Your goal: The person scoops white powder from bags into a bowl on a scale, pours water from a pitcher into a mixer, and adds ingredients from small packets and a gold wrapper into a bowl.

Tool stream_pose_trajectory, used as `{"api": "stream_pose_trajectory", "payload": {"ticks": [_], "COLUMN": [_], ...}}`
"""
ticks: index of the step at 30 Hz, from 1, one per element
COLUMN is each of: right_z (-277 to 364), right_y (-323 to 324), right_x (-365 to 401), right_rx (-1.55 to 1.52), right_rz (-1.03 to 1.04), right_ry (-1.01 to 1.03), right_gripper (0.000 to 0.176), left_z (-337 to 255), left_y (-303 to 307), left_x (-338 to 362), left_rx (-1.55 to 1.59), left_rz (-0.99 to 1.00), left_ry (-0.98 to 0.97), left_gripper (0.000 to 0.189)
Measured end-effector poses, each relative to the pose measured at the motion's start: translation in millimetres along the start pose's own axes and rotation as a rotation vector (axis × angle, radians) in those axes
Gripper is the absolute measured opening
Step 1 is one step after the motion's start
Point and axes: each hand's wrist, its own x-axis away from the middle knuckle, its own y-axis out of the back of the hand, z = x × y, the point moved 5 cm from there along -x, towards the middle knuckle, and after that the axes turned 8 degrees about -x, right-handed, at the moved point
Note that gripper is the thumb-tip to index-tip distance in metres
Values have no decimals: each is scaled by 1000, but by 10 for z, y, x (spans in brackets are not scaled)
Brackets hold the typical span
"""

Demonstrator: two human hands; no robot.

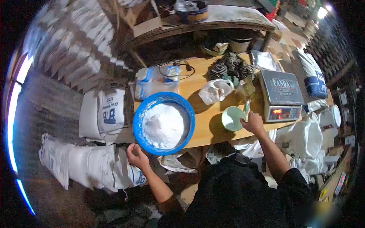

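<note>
A blue plastic basin [138, 129] stands at the table's front left, heaped with white powder [167, 123]. Just off its lower left rim, my left hand [137, 156] is loosely curled, with nothing visible in it. At the front middle, my right hand [252, 123] pinches the right rim of a pale green plastic bowl [232, 118], whose inside looks whitish. Close behind that hand lies a small brush-like item [247, 107]. To the right, a digital scale [282, 97] marked PANDA shows red digits too blurred to read surely.
The wooden table [205, 138] also bears a white plastic bag [216, 91], a dark striped cloth [232, 70], clear plastic packs [157, 81] and a black cable [188, 67]. White sacks [102, 110] stand at the left. Behind is a wooden bench [213, 24].
</note>
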Motion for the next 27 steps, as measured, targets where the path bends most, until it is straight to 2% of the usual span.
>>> {"api": "stream_pose_trajectory", "payload": {"ticks": [1, 2, 4, 6, 7, 8, 10, 12, 13, 14, 15, 16, 17, 18, 19, 22, 23, 25, 27], "right_z": [-232, -433, -663, -502, -653, -523, -472, -971, -1224, -1617, -1778, -2093, -2258, -2670, -2700, -3189, -3252, -3327, -3411], "right_y": [-111, -377, -824, -695, -870, -589, 10, 323, 575, 610, 918, 1026, 1274, 1254, 1433, 1472, 1525, 1593, 1569], "right_x": [44, 13, -21, 66, -4, 92, 236, 181, 163, 84, 107, 4, -37, -277, -285, -699, -775, -903, -905], "right_rx": [26, 11, -463, -621, -595, -723, -760, -633, -744, -846, -1082, -1138, -955, -876, -1091, -1054, -1011, -927, -1020], "right_rz": [-31, 4, 36, 42, -52, 18, 93, -229, -110, -278, -225, -283, -380, -559, -462, -460, -465, -478, -444], "right_ry": [-31, 18, -58, -100, 1, -85, -115, 192, -30, 52, -99, -119, -158, -1, -131, -273, -270, -264, -210], "right_gripper": [50, 44, 35, 40, 36, 34, 37, 37, 38, 35, 33, 30, 27, 25, 24, 22, 22, 24, 27], "left_z": [-99, -223, -610, -891, -991, -1096, -1318, -1410, -1376, -1395, -1517, -1607, -1676, -1759, -1980, -2470, -2759, -2948, -3077], "left_y": [-40, -72, -175, -301, -353, -376, -359, -318, -319, -319, -309, -349, -394, -426, -460, -671, -681, -814, -871], "left_x": [25, 49, 23, 36, 68, 124, 289, 556, 711, 833, 995, 1142, 1289, 1451, 1601, 1998, 2117, 2318, 2492], "left_rx": [28, 56, 106, 114, 93, 98, 110, 66, 69, 71, 76, 84, 89, 92, 135, 210, 167, 176, 160], "left_rz": [-13, -25, 24, 38, 45, 44, 54, 67, 74, 78, 95, 118, 140, 161, 187, 230, 250, 276, 316], "left_ry": [-10, -20, -102, -211, -230, -231, -237, -210, -217, -222, -174, -149, -121, -91, -81, -203, -244, -281, -318], "left_gripper": [21, 21, 21, 21, 22, 20, 17, 19, 19, 20, 19, 17, 16, 14, 14, 15, 16, 16, 17]}}
